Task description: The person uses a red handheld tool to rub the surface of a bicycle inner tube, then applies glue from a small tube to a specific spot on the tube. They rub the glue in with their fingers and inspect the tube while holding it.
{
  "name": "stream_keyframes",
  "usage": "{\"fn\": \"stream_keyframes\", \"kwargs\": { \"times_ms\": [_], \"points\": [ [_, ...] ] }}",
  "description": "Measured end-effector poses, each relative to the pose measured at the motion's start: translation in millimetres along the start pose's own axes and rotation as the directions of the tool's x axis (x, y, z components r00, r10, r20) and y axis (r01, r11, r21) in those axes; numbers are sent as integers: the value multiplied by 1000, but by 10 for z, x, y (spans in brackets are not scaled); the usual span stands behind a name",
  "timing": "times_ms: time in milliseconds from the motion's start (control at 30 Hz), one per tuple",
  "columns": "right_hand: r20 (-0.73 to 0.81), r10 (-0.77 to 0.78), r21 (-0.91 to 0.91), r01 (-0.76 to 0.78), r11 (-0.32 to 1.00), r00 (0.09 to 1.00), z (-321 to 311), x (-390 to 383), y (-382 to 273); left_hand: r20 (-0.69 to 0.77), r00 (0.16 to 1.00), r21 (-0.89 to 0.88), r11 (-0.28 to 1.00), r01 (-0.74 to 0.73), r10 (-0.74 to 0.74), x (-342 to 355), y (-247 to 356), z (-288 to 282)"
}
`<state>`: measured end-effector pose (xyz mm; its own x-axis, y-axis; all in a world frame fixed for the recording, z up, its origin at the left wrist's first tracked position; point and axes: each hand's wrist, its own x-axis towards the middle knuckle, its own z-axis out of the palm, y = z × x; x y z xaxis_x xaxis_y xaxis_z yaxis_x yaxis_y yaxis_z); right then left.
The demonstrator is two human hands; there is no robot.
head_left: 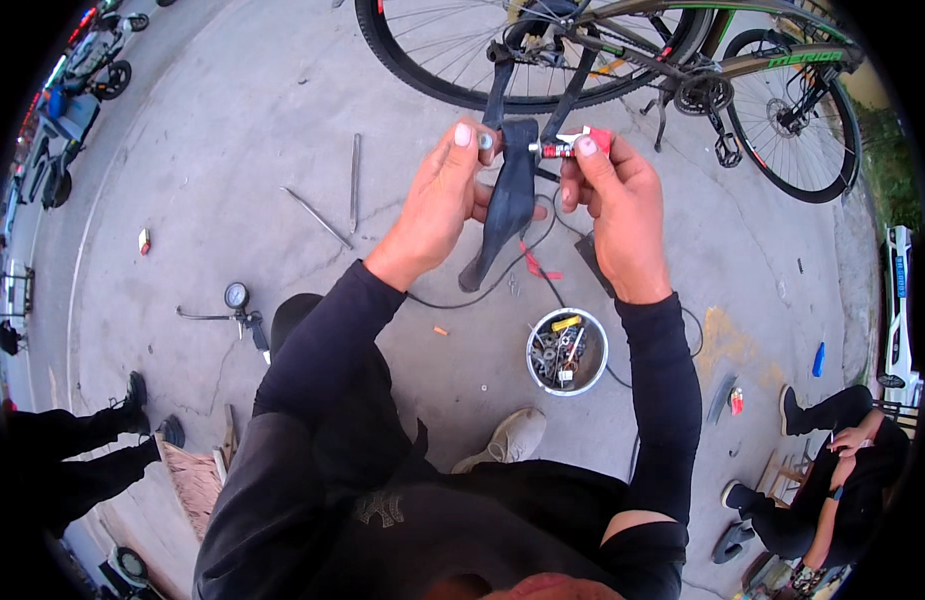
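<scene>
My left hand [438,205] grips a black rubber inner tube [508,200], with a small pale round piece [486,142] beside the thumb, too small to name. My right hand [620,210] pinches a small red-and-white tube [555,150], its narrow metal tip pointed leftward at the rubber. Part of the inner tube stretches up toward the rear wheel of the bicycle [613,55] in front of me.
A bowl of hardware [568,350] sits below. Two tire levers [355,185], a gauge inflator [237,297] and a hose [453,306] lie around. People are at left [93,460] and right [843,480]; scooters [83,100] stand at far left.
</scene>
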<state>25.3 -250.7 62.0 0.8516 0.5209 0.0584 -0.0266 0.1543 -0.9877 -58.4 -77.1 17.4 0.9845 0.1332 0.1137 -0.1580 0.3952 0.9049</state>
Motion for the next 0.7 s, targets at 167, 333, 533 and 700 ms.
{"fn": "stream_keyframes", "kwargs": {
  "times_ms": [167, 333, 533, 700],
  "points": [
    [-8, -75, -165, 72, 984, 997, 18, 7, 4, 8, 1000, -35, 999, 4, -3, 21, 5, 39],
    [-15, -108, -329, 97, 939, 994, 54, -1, -24, 21, 1000, -44, 999, 16, -15, -17, -16, 51],
    [1, -102, -372, 95, 923, 995, 59, -2, -10, 35, 999, -86, 996, 12, -9, 10, -61, 28],
    [7, -102, -390, 97, 916, 995, 70, -3, -15, 30, 999, -137, 990, 27, -23, 1, -41, 50]
  ]
}}
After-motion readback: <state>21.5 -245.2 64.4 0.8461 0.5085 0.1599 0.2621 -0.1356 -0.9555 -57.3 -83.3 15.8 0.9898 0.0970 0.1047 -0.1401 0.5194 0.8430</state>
